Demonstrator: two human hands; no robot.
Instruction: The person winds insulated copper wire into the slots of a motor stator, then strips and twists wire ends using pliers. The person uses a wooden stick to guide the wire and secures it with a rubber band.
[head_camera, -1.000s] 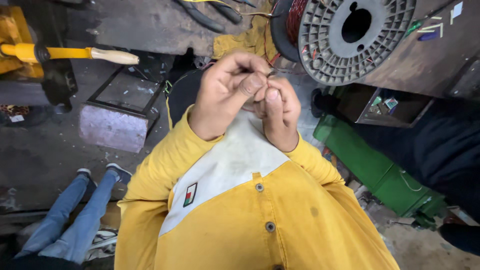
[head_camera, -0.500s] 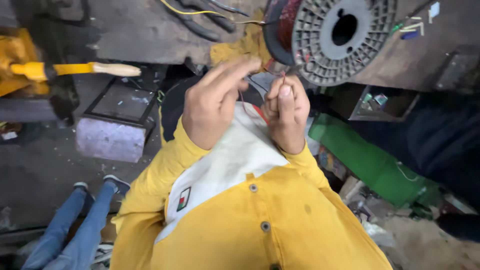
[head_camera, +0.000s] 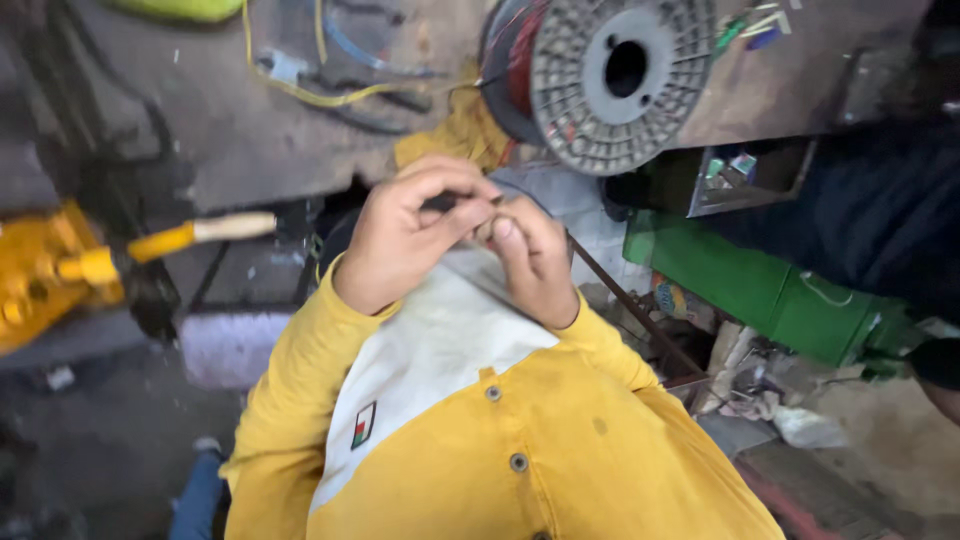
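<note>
Up close in the head view, we see our left hand (head_camera: 400, 235) and right hand (head_camera: 530, 255) raised together in front of our chest, fingertips meeting over a small dark piece (head_camera: 455, 203) that is too small and blurred to name for sure; it may be a wire end. Our left thumb and forefinger are pinched shut on that piece, and our right hand's fingers are curled in tight against it from the other side, though we cannot tell whether they truly grip it or only steady it. The piece sits right at the pinch, between the two sets of fingertips, not below or beside them. As for progress, we judge the handwork to be in its middle: the piece is picked up and held, but nothing in view shows it finished or set down. Above the hands a grey spool (head_camera: 620, 80) wound with red wire lies on the worn bench (head_camera: 250, 130), with loose yellow wire (head_camera: 330, 95) nearby. To our left a yellow tool (head_camera: 60, 275) with a pale handle sticks out, and a green box (head_camera: 770, 295) stands to the right. Our yellow and white shirt (head_camera: 500, 440) fills the bottom.
</note>
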